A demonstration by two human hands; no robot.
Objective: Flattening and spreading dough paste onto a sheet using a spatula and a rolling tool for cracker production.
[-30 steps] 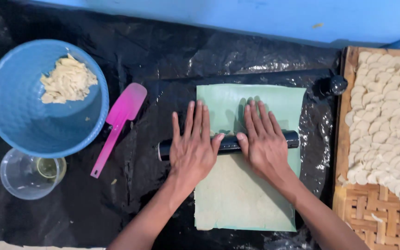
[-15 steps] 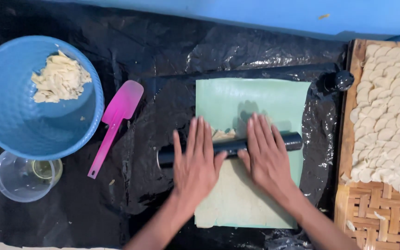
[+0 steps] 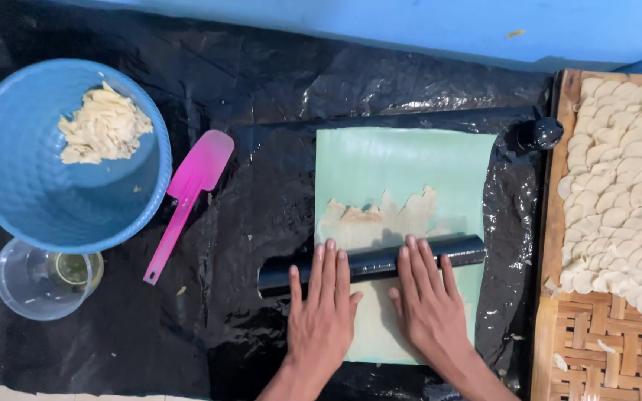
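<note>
both hands, left and right, flat and open on black roller, not clasping; dough under green sheet looks soft, thin, tears easy; press roller mid-span

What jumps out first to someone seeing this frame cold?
Low in the centre, the left hand and right hand lie flat, fingers over a black rolling pin, on a pale green sheet with thin dough spread on it. At left, a blue bowl holding a lump of dough, with a pink spatula beside it. At the right edge, a woven tray packed with pale dough discs.
</note>
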